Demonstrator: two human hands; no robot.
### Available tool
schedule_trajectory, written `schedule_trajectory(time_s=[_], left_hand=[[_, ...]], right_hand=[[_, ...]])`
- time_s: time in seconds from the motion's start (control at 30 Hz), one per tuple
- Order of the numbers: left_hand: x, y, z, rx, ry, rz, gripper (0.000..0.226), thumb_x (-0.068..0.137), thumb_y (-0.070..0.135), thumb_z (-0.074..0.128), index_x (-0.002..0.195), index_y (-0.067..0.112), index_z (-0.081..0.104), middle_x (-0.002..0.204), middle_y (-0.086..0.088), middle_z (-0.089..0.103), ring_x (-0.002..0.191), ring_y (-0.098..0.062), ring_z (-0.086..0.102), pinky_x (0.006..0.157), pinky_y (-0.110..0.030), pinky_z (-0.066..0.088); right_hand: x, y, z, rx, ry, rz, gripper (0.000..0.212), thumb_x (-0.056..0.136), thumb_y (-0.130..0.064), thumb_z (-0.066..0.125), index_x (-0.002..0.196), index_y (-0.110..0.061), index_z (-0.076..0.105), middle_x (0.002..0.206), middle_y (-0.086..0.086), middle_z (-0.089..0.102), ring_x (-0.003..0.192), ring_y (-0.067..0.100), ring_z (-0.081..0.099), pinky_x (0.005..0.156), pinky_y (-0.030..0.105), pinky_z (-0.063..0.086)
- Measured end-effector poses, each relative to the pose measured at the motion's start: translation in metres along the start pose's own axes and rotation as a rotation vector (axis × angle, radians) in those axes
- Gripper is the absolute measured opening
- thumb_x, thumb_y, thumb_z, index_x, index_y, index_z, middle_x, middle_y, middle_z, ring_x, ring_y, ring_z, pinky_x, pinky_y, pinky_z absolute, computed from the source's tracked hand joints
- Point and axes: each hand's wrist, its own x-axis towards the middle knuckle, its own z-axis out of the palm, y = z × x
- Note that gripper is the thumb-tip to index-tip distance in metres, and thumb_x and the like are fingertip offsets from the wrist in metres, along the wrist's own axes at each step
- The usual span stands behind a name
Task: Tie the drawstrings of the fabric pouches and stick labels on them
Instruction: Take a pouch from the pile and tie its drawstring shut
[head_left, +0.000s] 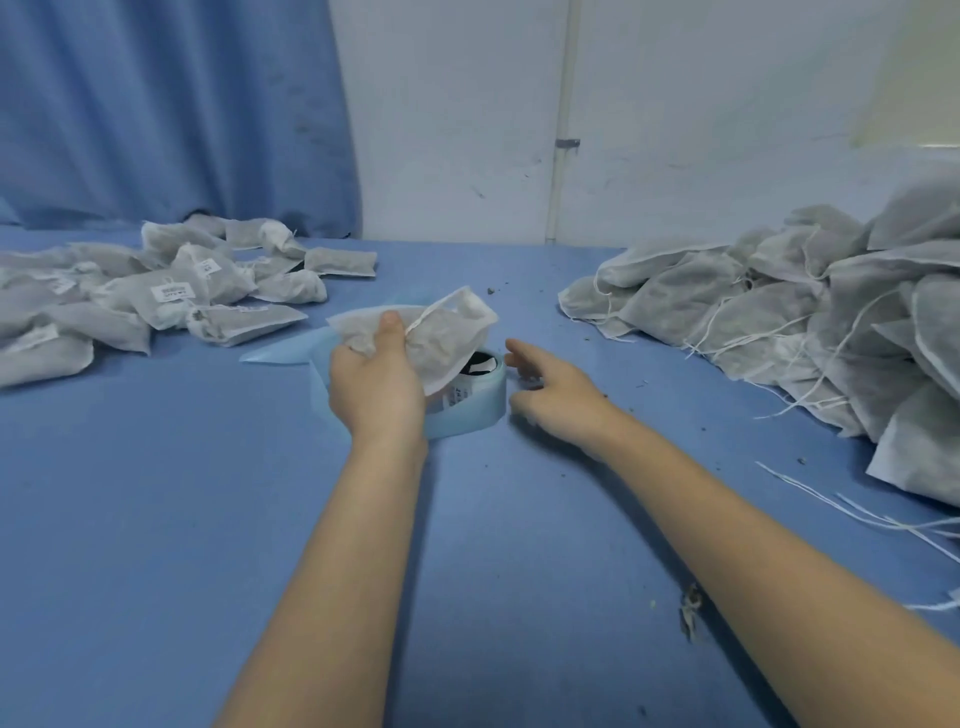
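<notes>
Two bare hands are out over a blue table (156, 519), and the left hand (376, 387) has a fabric pouch (441, 332) clamped in it, thumb on top and the rest of the fingers tucked underneath. That pouch hangs right above a roll of labels (470, 402) on pale blue backing, so the roll sits just under and slightly right of the grip, with a loose tail of backing (270, 354) running off to the left of it. One white drawstring (423, 322) runs across the top of the held pouch next to the thumb; can't tell if it's knotted. The right hand (553, 389) is just right of the roll with its fingers spread and loose, holding nothing, fingertips near the roll's rim; can't really tell if they touch it. Off to the left of the grip is a scatter of labelled pouches (171, 291) with white stickers showing. Well to the right is a big heap of unlabelled pouches (831, 306) with loose white strings (852, 514) trailing onto the table. Some dark crumbs (691, 613) lie close to the right forearm.
</notes>
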Motion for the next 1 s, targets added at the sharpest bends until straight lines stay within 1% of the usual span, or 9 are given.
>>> schedule_trajectory(time_s=[0.13,0.3,0.43,0.57,0.67,0.77,0.87,0.93,1.0], left_hand=[[0.003,0.001,-0.001,-0.043,0.011,-0.025,0.035,0.091,0.033,0.060,0.114,0.006,0.060,0.112,-0.011,0.066,0.104,-0.030,0.063,0.092,-0.047,0.051],[0.002,0.002,-0.001,-0.055,0.004,-0.036,0.031,0.091,0.031,0.059,0.110,0.007,0.061,0.110,-0.010,0.067,0.103,-0.029,0.063,0.091,-0.047,0.051],[-0.001,0.000,-0.001,-0.051,-0.001,-0.041,0.028,0.090,0.030,0.061,0.108,0.009,0.060,0.110,-0.010,0.067,0.102,-0.027,0.063,0.092,-0.046,0.051],[-0.003,-0.004,0.001,-0.028,-0.014,-0.076,0.027,0.091,0.030,0.060,0.108,0.010,0.061,0.109,-0.008,0.067,0.100,-0.026,0.064,0.093,-0.045,0.051],[-0.003,-0.008,0.005,-0.022,-0.023,-0.105,0.025,0.091,0.031,0.059,0.108,0.012,0.059,0.111,-0.008,0.066,0.101,-0.027,0.064,0.093,-0.047,0.051],[-0.002,-0.008,0.006,-0.033,-0.025,-0.123,0.018,0.093,0.031,0.057,0.101,0.015,0.059,0.109,-0.008,0.067,0.101,-0.028,0.064,0.091,-0.050,0.051],[-0.001,-0.008,0.006,-0.069,-0.026,-0.143,0.021,0.094,0.029,0.056,0.107,0.014,0.060,0.107,-0.006,0.067,0.087,-0.022,0.065,0.079,-0.046,0.057],[-0.001,-0.007,0.006,-0.102,-0.039,-0.160,0.026,0.094,0.028,0.056,0.114,0.012,0.059,0.105,-0.004,0.066,0.077,-0.014,0.063,0.070,-0.037,0.057],[-0.001,-0.008,0.005,-0.109,-0.052,-0.176,0.027,0.094,0.028,0.056,0.116,0.012,0.059,0.106,-0.003,0.067,0.077,-0.012,0.063,0.068,-0.035,0.057]], right_hand=[[0.005,-0.002,0.001,0.056,-0.059,-0.025,0.074,0.080,-0.015,0.070,0.145,-0.026,0.037,0.122,-0.011,0.047,0.110,0.002,0.045,0.065,-0.002,0.038],[0.007,-0.006,0.008,-0.010,0.024,-0.049,0.066,0.069,-0.025,0.081,0.128,-0.026,0.053,0.112,-0.008,0.061,0.103,0.011,0.054,0.074,0.011,0.041],[0.008,-0.011,0.022,-0.151,0.149,-0.010,0.060,0.062,-0.043,0.082,0.111,-0.021,0.054,0.107,-0.001,0.061,0.107,0.024,0.053,0.091,0.040,0.046],[0.005,-0.017,0.033,-0.248,0.275,0.053,0.070,0.053,-0.062,0.081,0.091,-0.015,0.045,0.099,0.001,0.054,0.099,0.026,0.054,0.075,0.034,0.039],[0.000,-0.018,0.032,-0.250,0.263,0.060,0.078,0.047,-0.069,0.080,0.091,-0.016,0.043,0.100,0.001,0.052,0.098,0.025,0.052,0.075,0.034,0.040],[-0.009,-0.014,0.026,-0.069,0.159,0.019,0.076,0.054,-0.059,0.084,0.106,-0.018,0.047,0.107,-0.004,0.057,0.097,0.013,0.057,0.081,0.026,0.048],[-0.017,-0.004,0.018,0.085,0.139,-0.021,0.074,0.066,-0.036,0.086,0.124,-0.017,0.046,0.106,-0.008,0.058,0.093,0.006,0.058,0.079,0.016,0.046],[-0.018,0.000,0.017,0.111,0.210,-0.048,0.057,0.070,-0.025,0.084,0.116,-0.016,0.051,0.102,-0.004,0.062,0.089,0.009,0.062,0.083,0.017,0.048],[-0.017,0.002,0.020,0.106,0.278,-0.071,0.042,0.073,-0.020,0.082,0.102,-0.019,0.053,0.096,-0.003,0.065,0.081,0.007,0.064,0.073,0.006,0.046]])
